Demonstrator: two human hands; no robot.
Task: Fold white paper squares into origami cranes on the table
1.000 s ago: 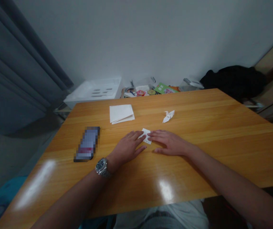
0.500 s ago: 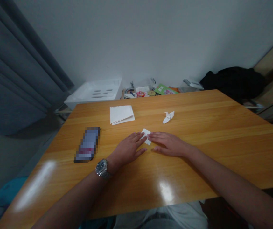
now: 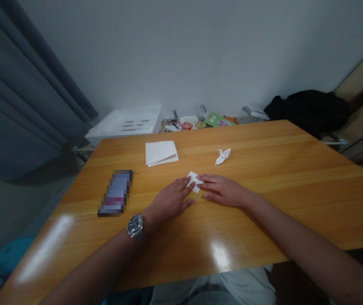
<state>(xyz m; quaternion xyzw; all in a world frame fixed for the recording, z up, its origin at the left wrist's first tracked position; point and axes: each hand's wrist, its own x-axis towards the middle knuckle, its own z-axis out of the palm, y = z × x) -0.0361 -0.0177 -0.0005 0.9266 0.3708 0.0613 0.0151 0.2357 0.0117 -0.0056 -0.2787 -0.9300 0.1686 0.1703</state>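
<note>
— What do we have, going rightward?

— A pixelated phone (image 3: 115, 192), our left hand (image 3: 169, 201) flat on the worktop (image 3: 264, 212), a small folded white paper (image 3: 195, 181) touched by both hands, then our right hand (image 3: 222, 190). They nearly meet, unclamped.

— The risk?

— A slip on this glossy surface could skid the paper toward the paper crane (image 3: 222, 156).

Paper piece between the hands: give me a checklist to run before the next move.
1. White paper piece lying on the wooden table: ok.
2. Left hand with fingertips at the paper's left end: ok.
3. Right hand with fingertips at the paper's right end: ok.
4. Sharp creases in the paper: cannot tell, too small to see.
5. Paper crane apart from both hands: ok.
6. Phone apart from the left hand: ok.
</note>
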